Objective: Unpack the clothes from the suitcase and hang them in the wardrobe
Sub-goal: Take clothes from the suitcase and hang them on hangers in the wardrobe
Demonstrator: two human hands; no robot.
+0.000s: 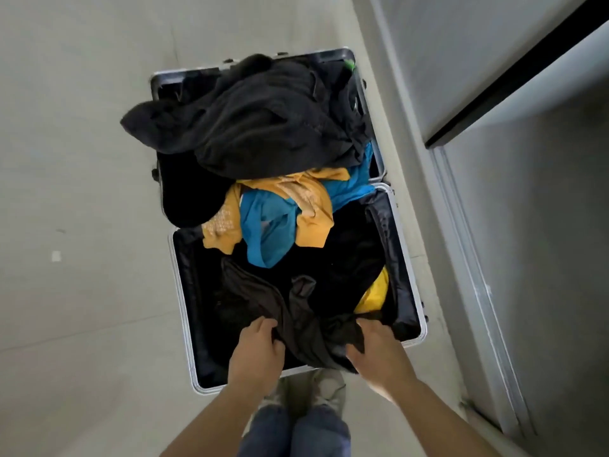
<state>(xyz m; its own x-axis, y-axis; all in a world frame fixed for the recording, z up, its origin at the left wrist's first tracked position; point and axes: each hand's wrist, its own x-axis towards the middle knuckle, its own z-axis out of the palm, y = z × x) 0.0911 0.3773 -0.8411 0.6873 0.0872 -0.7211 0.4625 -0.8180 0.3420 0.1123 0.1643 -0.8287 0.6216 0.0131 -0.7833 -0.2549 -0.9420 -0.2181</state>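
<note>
An open suitcase (184,301) with a silver frame and black lining lies flat on the floor below me, both halves full of loose clothes. A dark brown garment (306,328) lies in the near half. My left hand (258,347) grips its left part and my right hand (375,351) grips its right part, the cloth bunched between them. Beyond it lie a yellow garment (313,199), a blue garment (263,232) and a big dark grey garment (250,127) heaped over the far half. Another bit of yellow cloth (374,291) shows by the right wall.
Pale tiled floor (82,159) surrounds the suitcase on the left and far sides. A grey wall and a door frame (474,258) run close along the right. My legs in jeans and my shoes (306,410) stand at the suitcase's near edge.
</note>
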